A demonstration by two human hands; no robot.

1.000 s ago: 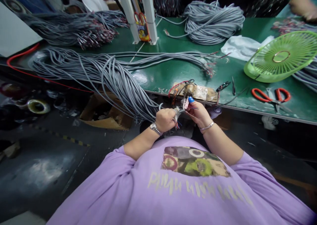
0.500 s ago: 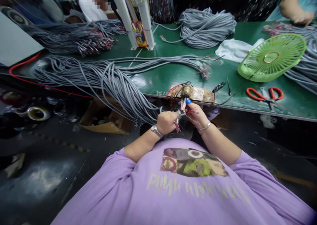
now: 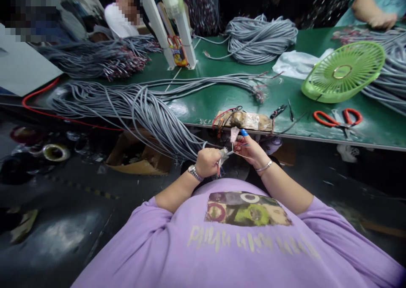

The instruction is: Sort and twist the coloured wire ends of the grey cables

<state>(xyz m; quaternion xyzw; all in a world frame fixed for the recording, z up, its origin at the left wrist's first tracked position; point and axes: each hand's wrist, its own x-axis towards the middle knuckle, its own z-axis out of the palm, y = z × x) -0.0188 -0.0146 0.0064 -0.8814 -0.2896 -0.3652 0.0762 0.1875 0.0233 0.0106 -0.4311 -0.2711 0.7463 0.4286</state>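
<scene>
My left hand (image 3: 207, 161), with a watch on its wrist, is closed in a fist round the end of a grey cable (image 3: 222, 153) whose thin coloured wires (image 3: 218, 169) stick out below the fist. My right hand (image 3: 252, 149), a blue cover on one fingertip, pinches some of those fine wires just right of the cable end. Both hands are held in front of my chest, below the edge of the green table (image 3: 222, 97). The cable runs back left into a big bundle of grey cables (image 3: 139, 104) that hangs off the table edge.
A taped block with red and black wires (image 3: 245, 119) sits at the table edge above my hands. Red-handled scissors (image 3: 338, 119), a green fan (image 3: 344, 70), a grey cable coil (image 3: 261, 36) and a white post (image 3: 179, 26) stand on the table. Other people work at the far side.
The view has shifted slightly. My hands stay together on the cable end, the right hand having drawn the fine wires a little apart from the left fist.
</scene>
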